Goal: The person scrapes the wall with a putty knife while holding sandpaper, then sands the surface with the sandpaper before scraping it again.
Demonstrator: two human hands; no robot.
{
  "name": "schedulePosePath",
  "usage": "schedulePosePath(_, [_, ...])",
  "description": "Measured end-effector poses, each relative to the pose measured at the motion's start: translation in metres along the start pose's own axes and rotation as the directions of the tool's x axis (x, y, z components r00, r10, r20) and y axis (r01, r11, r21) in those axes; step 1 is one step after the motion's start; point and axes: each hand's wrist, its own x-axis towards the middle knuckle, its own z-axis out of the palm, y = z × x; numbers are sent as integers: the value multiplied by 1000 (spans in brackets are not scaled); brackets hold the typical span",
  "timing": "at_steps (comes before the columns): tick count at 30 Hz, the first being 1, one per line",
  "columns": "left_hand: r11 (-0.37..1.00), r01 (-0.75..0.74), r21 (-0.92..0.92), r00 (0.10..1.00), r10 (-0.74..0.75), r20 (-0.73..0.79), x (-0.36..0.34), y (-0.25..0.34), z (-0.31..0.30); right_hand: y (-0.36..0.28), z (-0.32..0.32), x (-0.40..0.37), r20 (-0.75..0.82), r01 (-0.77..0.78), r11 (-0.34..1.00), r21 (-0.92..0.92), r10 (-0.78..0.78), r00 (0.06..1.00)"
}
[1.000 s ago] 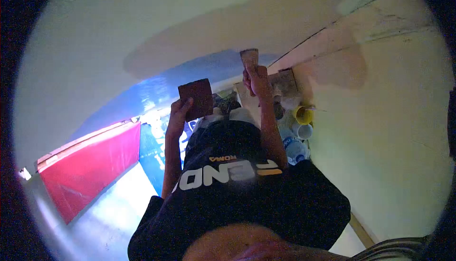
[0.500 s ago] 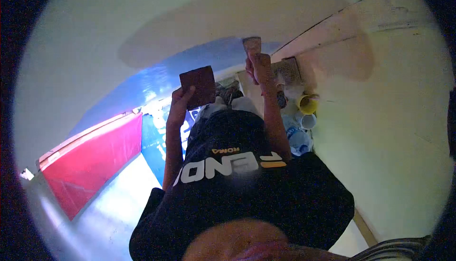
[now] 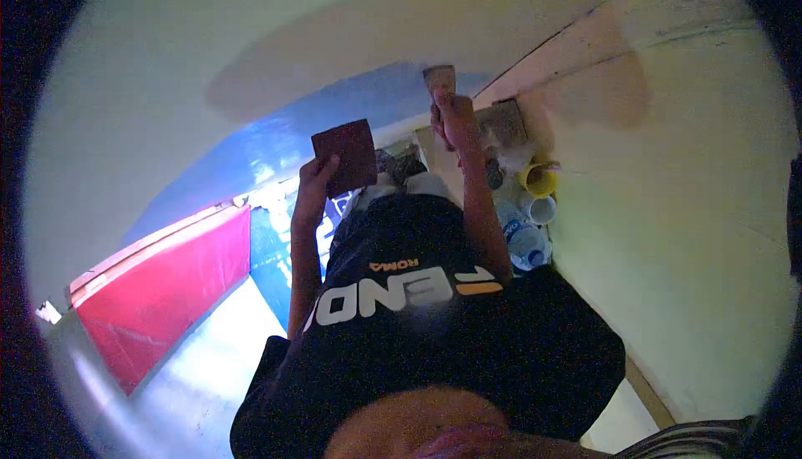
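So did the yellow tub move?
No, it hasn't moved, it only looks shifted because the camera did. The yellow tub is in the same spot by the wall, next to the white tub.

Dim, grainy; edges bowed, corners black. Glare on blue band point(image 3: 266, 146). Soft shadows over pale wall point(image 3: 142, 83). Background lettering point(image 3: 322, 238) seemingly overexposed.

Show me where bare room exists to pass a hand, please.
Likely between the dark square and the scraper; also the pale surface between red panel and black shirt. Crowded: yellow cup, white cup and bottle, close together.
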Motion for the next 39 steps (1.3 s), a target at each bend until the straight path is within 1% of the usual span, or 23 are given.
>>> schedulePosePath(2, [1000,-21,7,1000,21,-12,5,-7,-3,11,1,-2,-1,-30,996,83,30,1000])
schedulePosePath(3, [1000,-26,9,999,26,-23,7,-10,-5,6,4,6,46,44,997,68,-47,998])
schedulePosePath(4, [995,36,96,999,-36,-8,2,2,-4,2,6,11,88,102,993,58,-107,990])
schedulePosePath(5, [983,-17,185,1000,15,11,3,-3,-9,4,8,3,121,150,987,53,-155,980])
schedulePosePath(8, [996,1,95,1000,-4,28,4,-4,-11,11,10,-7,29,-78,966,248,73,997])
schedulePosePath(10, [997,23,71,999,-21,-27,0,0,-8,-8,11,2,78,37,997,65,-42,996])
schedulePosePath(11, [997,-3,83,1000,4,-10,-1,1,-7,-9,10,-2,104,77,997,-26,-74,992])
schedulePosePath(13, [994,-47,103,998,43,40,-6,6,-5,10,11,-10,58,-10,998,69,6,998])
schedulePosePath(14, [987,-19,161,999,13,33,1,-5,-13,9,8,-2,39,-20,993,113,16,999])
schedulePosePath(17, [998,-56,31,998,57,-34,4,-16,-12,-10,16,-9,16,-69,989,129,67,998])
schedulePosePath(18, [996,-80,-41,997,81,13,0,-13,-8,-11,17,-9,37,-27,991,133,22,999])
schedulePosePath(19, [996,-45,72,999,44,20,5,-18,-18,-12,18,-8,51,8,991,135,-15,999])
schedulePosePath(20, [999,-14,50,1000,13,26,1,-19,-16,-14,16,-8,63,58,989,139,-67,996])
schedulePosePath(23, [996,-51,-67,999,51,11,1,-14,-15,5,8,-2,47,73,997,17,-74,996])
schedulePosePath(25, [993,-76,-92,997,77,6,-2,-11,-18,-23,18,-4,56,99,994,45,-102,993])
schedulePosePath(27, [996,-74,-49,996,77,44,-7,-3,-18,-19,18,-17,31,79,996,37,-80,996])
schedulePosePath(29, [993,-80,-86,996,82,25,-2,-7,-11,-5,8,-4,14,83,997,-6,-82,996])
schedulePosePath(31, [989,-81,-122,997,80,-16,0,-14,-11,-13,9,5,84,123,992,-17,-121,989])
schedulePosePath(32, [997,-44,-56,999,44,-14,2,-16,-17,-13,10,6,116,131,991,-23,-128,985])
schedulePosePath(35, [997,-39,-72,998,42,46,-5,-12,-19,-37,17,-16,50,56,998,-32,-54,997])
schedulePosePath(36, [995,-6,-103,1000,5,-3,-7,-10,-18,-34,16,-11,25,47,999,6,-47,999])
schedulePosePath(38, [996,-35,-87,999,34,-20,0,-10,-25,-13,14,-6,-10,10,996,86,-9,1000])
schedulePosePath(39, [996,-37,-79,999,35,-26,0,-13,-30,-16,17,-1,5,81,995,64,-81,997])
